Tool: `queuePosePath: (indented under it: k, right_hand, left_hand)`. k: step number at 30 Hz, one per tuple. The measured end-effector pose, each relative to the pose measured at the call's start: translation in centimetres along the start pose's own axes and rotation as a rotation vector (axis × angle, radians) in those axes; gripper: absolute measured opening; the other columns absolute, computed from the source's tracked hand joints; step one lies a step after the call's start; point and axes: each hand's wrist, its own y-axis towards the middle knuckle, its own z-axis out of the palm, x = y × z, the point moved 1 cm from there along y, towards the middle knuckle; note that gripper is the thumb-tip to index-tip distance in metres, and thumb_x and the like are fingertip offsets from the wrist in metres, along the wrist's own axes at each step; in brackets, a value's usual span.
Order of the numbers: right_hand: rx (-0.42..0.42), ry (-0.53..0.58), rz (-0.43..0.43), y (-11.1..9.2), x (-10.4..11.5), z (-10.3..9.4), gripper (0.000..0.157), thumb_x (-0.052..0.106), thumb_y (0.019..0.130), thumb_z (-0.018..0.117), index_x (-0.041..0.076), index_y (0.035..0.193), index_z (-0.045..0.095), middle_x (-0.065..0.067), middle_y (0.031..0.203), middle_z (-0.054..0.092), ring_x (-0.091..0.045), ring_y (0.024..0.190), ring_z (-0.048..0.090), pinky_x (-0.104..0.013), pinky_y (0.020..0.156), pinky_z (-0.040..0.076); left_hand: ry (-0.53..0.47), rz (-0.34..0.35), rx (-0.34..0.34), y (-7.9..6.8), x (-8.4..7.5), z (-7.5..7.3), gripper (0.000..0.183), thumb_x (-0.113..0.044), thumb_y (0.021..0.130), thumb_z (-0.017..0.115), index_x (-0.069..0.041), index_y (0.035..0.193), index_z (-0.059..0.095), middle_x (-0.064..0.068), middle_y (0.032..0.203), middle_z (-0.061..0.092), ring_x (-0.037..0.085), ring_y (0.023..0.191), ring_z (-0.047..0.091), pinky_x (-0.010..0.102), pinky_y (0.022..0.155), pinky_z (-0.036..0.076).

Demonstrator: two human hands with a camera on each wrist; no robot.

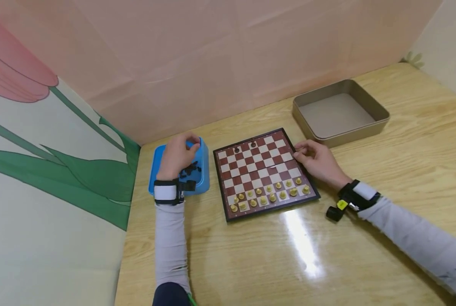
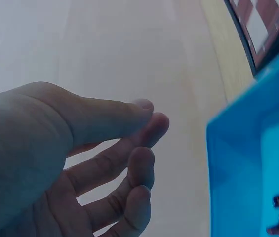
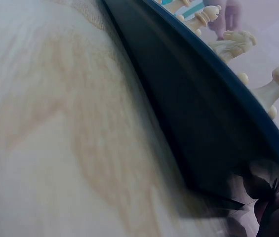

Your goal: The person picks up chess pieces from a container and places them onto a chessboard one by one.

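My left hand [image 1: 176,155] hovers over a blue plastic box [image 1: 204,163], its thumb and forefinger tips close together and the other fingers loosely bent. The left wrist view shows nothing between those fingertips. Small dark chess pieces [image 1: 190,170] lie inside the box. My right hand [image 1: 317,162] is at the right edge of a folding chessboard [image 1: 257,163], pinching its rim with thumb and fingers. A dark blurred shape beside those fingers is unclear in the right wrist view. Two dark pieces [image 1: 253,144] stand on the far row; gold pieces [image 1: 272,197] fill the near two rows.
A shallow tan metal tin [image 1: 316,124] stands behind my right hand, near the wall. The wooden table [image 1: 251,259] meets a pink-covered wall [image 1: 220,63] at the back and a painted wall [image 1: 86,178] at the left.
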Motion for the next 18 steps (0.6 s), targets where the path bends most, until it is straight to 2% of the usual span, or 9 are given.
queuePosePath:
  k: [4, 11, 18]
  right_hand:
    - [0.004, -0.007, -0.003, 0.0, 0.1, -0.1, 0.032, 0.023, 0.107, 0.067, 0.001, 0.130, 0.066, -0.017, 0.107, 0.072, -0.012, 0.090, 0.064, -0.018, 0.077, 0.048]
    - [0.003, -0.018, -0.003, 0.0, -0.3, -0.2, 0.034, 0.026, 0.108, 0.065, 0.002, 0.131, 0.066, -0.016, 0.108, 0.072, -0.017, 0.093, 0.064, -0.019, 0.078, 0.046]
    - [0.005, -0.010, -0.013, 0.1, -0.3, 0.1, 0.033, 0.025, 0.107, 0.066, 0.002, 0.130, 0.066, -0.016, 0.106, 0.072, -0.017, 0.094, 0.065, -0.020, 0.079, 0.046]
  left_hand:
    - [-0.006, -0.057, 0.016, -0.2, 1.5, -0.7, 0.021, -0.018, 0.107, 0.067, -0.007, 0.124, 0.073, 0.013, 0.126, 0.073, 0.030, 0.098, 0.067, 0.045, 0.080, 0.056]
    - [0.018, -0.116, 0.096, -0.2, 3.7, -0.5, 0.019, -0.015, 0.106, 0.066, -0.003, 0.119, 0.074, 0.018, 0.122, 0.072, 0.033, 0.103, 0.065, 0.050, 0.089, 0.056]
    - [0.066, -0.210, 0.203, -0.2, 4.5, 0.0, 0.022, -0.015, 0.108, 0.063, -0.005, 0.125, 0.073, 0.016, 0.132, 0.070, 0.034, 0.114, 0.063, 0.053, 0.100, 0.052]
